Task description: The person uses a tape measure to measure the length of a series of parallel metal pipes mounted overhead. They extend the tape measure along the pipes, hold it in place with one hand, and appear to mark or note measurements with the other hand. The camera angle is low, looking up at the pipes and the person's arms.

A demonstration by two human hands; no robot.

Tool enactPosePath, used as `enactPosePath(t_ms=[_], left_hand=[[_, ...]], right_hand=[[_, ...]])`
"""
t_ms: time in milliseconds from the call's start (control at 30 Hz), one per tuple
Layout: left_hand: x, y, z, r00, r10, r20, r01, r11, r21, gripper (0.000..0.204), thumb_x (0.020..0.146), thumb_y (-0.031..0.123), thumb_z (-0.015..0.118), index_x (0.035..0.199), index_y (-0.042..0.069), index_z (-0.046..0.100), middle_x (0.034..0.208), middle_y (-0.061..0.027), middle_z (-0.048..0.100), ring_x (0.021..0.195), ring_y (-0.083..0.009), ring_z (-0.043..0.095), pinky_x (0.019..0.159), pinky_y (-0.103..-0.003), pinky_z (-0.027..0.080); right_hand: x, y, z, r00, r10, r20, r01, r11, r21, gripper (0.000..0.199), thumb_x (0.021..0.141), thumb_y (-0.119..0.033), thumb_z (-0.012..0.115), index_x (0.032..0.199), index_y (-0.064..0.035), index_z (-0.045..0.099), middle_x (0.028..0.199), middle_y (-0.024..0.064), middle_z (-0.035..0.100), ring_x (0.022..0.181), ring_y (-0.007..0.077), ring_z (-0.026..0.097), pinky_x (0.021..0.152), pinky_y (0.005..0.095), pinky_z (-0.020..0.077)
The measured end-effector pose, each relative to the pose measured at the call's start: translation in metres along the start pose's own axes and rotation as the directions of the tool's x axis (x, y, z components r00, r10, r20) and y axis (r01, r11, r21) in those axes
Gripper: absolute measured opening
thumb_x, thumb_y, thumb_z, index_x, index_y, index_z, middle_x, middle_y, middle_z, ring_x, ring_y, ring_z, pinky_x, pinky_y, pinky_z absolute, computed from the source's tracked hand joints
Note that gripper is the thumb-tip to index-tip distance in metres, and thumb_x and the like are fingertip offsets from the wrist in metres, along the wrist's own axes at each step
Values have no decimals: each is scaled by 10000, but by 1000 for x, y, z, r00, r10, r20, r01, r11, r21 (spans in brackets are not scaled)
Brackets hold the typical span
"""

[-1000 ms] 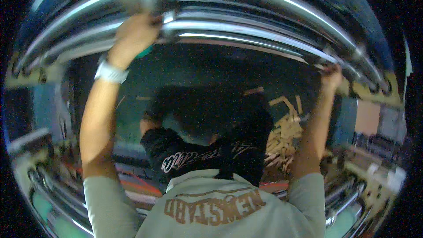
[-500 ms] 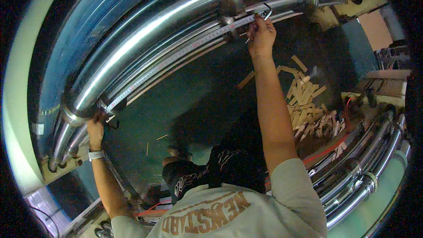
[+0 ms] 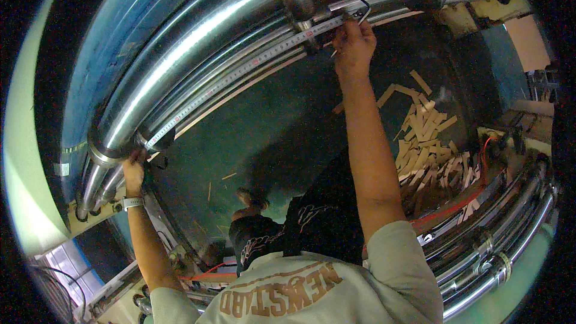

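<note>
Both hands pinch a tape measure taut along the steel pipe: left hand apparently gripping the case, right hand the hooked end; keep it flat against the pipe.

I see a dark green floor below, with a loose heap of pale wooden offcut strips scattered at the right. A thin red cable curves beside that heap. A second bank of shiny steel pipes runs lower right
</note>
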State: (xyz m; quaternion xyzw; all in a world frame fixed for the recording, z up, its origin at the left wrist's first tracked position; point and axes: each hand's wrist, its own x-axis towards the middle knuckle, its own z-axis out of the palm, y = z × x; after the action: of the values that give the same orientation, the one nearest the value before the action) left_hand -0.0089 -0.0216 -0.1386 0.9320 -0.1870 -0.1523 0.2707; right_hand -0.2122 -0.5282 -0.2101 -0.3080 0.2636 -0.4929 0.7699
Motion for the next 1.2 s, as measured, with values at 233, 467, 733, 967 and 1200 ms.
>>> enactPosePath(t_ms=[233, 467, 733, 967, 1200], left_hand=[[0, -4, -3, 993, -113, -13, 114, 993, 42, 249, 830, 175, 541, 939, -45, 577, 785, -69, 595, 710, -128, 514, 687, -244, 400], [6, 0, 1, 984, -180, 8, 180, 984, 20, 224, 832, 182, 536, 850, -37, 582, 733, -49, 582, 696, -121, 504, 677, -247, 394], [11, -8, -2, 983, -177, 42, 176, 984, 22, 229, 834, 191, 530, 912, -16, 592, 771, -56, 597, 727, -126, 516, 699, -244, 391], [3, 8, 0, 984, -181, 5, 181, 983, -16, 240, 842, 197, 517, 930, -15, 585, 773, -54, 592, 723, -121, 517, 698, -240, 393], [3, 2, -2, 986, -163, 43, 166, 983, -80, 222, 839, 185, 520, 887, -24, 578, 751, -51, 584, 701, -128, 515, 679, -253, 399]], right_hand=[[-2, -2, -1, 999, 40, 17, -39, 998, -44, 92, 778, -101, 581, 725, -70, 513, 575, -10, 468, 441, 65, 387, 374, 205, 273], [-6, -18, -19, 999, -38, 10, 39, 971, -234, 222, 861, -218, 478, 754, -36, 547, 575, -10, 457, 462, 62, 370, 403, 197, 260], [-58, 15, -45, 997, 26, 78, 13, 884, -466, 284, 871, -330, 461, 802, -71, 554, 620, -32, 472, 509, 37, 367, 444, 177, 274], [-61, 31, -35, 995, 96, 19, -83, 931, -355, 262, 866, -340, 472, 785, -96, 519, 653, -31, 474, 513, 29, 364, 438, 180, 278], [-77, 44, -4, 977, 201, -72, -201, 980, 13, 253, 871, -335, 462, 791, -98, 499, 662, -18, 481, 509, 42, 375, 427, 190, 288]])
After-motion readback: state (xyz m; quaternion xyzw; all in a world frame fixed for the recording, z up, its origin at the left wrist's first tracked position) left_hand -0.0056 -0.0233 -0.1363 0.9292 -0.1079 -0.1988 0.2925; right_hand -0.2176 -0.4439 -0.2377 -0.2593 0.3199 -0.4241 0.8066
